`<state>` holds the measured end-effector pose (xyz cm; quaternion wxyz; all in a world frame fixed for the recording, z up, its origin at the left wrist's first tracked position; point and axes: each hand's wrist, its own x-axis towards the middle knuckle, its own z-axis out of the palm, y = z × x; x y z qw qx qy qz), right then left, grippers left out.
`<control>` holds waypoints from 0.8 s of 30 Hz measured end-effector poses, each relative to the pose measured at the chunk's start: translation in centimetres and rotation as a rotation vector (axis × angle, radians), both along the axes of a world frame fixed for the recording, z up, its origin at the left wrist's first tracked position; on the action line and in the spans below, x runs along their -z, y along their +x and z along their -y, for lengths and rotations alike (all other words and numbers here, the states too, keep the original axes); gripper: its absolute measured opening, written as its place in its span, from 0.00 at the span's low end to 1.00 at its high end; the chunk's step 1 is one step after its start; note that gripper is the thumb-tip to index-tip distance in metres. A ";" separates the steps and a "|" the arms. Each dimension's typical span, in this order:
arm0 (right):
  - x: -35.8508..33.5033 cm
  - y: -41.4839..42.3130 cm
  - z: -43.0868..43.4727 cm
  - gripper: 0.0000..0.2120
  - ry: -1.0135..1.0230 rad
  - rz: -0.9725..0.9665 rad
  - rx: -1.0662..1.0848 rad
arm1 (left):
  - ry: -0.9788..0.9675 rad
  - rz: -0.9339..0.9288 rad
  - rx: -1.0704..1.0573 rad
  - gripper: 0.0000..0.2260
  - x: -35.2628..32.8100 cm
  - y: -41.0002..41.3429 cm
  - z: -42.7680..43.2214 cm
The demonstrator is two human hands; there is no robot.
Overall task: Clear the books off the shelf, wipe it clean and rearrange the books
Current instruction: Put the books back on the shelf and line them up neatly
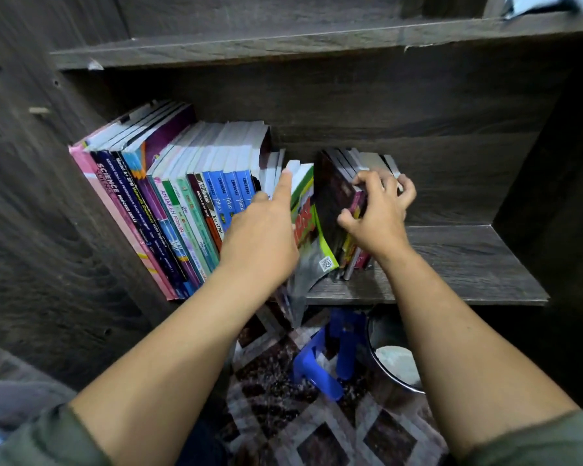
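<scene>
The right hand point(377, 213) is curled round a thin bundle of dark books point(334, 196) at the right end of the shelf point(468, 264). The left hand point(260, 243), fingers straight, presses against the green book point(308, 203). Draw the bundle straight out while the left hand steadies the leaning row point(169, 196), so nothing slides off the front.

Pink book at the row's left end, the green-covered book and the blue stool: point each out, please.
pink book point(128, 227), head view, on its spine.
green-covered book point(305, 193), head view, on its upper cover.
blue stool point(345, 351), head view, on one leg.
</scene>
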<state>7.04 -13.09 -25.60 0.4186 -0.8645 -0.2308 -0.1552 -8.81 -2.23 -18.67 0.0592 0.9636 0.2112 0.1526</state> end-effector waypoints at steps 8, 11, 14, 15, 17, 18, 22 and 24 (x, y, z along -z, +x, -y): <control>0.4 0.5 0.2 0.23 0.004 0.013 -0.031 | 0.015 0.051 -0.125 0.37 -1.0 2.3 1.2; 0.8 1.4 0.6 0.23 0.009 0.041 -0.045 | 0.052 0.095 -0.151 0.38 -1.9 2.9 1.6; 0.8 1.7 1.2 0.24 0.032 0.016 -0.052 | 0.078 0.144 -0.171 0.39 -2.4 3.3 1.2; 0.7 1.6 1.4 0.24 0.032 0.021 -0.052 | 0.081 0.166 -0.175 0.39 -2.2 3.5 1.0; 0.5 1.4 1.4 0.23 0.021 0.043 -0.050 | 0.087 0.189 -0.171 0.39 -1.3 4.1 0.9; 0.5 1.3 1.4 0.23 0.012 0.048 -0.051 | 0.096 0.180 -0.162 0.39 -0.4 4.5 0.9; 0.4 0.5 0.7 0.24 -0.022 0.065 -0.094 | 0.141 0.088 -0.105 0.34 3.1 5.7 0.7; 0.4 0.2 0.4 0.26 -0.071 0.084 -0.139 | 0.166 0.099 -0.023 0.31 3.1 5.5 0.6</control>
